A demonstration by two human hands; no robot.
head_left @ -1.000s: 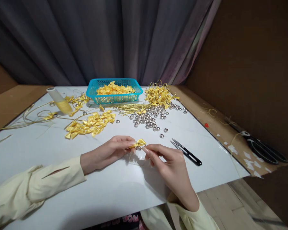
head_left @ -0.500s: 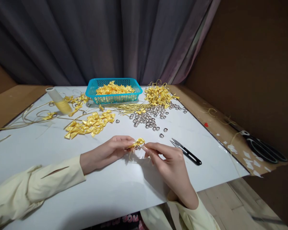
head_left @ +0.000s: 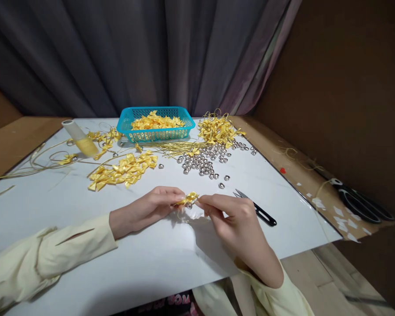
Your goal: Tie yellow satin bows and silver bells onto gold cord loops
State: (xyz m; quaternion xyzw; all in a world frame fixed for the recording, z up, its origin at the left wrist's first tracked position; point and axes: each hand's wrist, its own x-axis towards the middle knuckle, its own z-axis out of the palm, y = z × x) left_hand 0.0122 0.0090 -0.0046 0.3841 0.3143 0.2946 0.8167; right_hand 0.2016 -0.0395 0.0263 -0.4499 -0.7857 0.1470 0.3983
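White table (head_left: 145,259), bow (head_left: 192,196) turned, right hand (head_left: 237,219) shifted

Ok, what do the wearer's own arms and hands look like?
Left hand and right hand are bare: no gloves, no rings visible. Both arms are in loose pale-yellow sleeves. The left sleeve is creased, with a narrow slit near the cuff; the right sleeve is partly out of frame. No cables visible.

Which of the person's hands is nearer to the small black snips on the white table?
Right. The right hand is just left of the snips, partly hiding them from view; the left hand is farther left, beyond the yellow bow it holds.
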